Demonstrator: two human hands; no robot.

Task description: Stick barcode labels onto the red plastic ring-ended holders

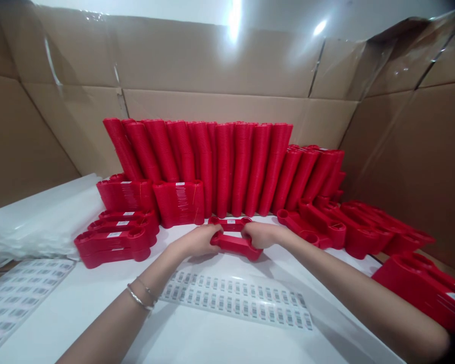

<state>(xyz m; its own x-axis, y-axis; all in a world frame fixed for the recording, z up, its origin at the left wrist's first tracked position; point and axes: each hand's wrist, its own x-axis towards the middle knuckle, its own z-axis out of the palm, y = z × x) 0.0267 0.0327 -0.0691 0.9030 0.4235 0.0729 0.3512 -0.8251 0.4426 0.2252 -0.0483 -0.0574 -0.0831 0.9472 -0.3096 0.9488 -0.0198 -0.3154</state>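
Observation:
A red bone-shaped plastic piece (pixel 235 244) is held between my two hands over the white table. My left hand (pixel 206 239) grips its left end, fingers closed. At its right end my right hand (pixel 258 234) is closed round it. Just behind, another red part (pixel 231 223) bearing a small white label shows between the hands; whether the two are joined I cannot tell. Nearer to me, a sheet of barcode labels (pixel 242 299) lies flat on the table (pixel 182 333).
Tall stacks of red pieces (pixel 222 172) stand along the back. Labelled red stacks (pixel 116 242) are at the left, loose red pieces (pixel 314 225) at the right. Plastic bags (pixel 41 217) and another label sheet (pixel 18 293) lie far left. Cardboard walls (pixel 212 60) surround the table.

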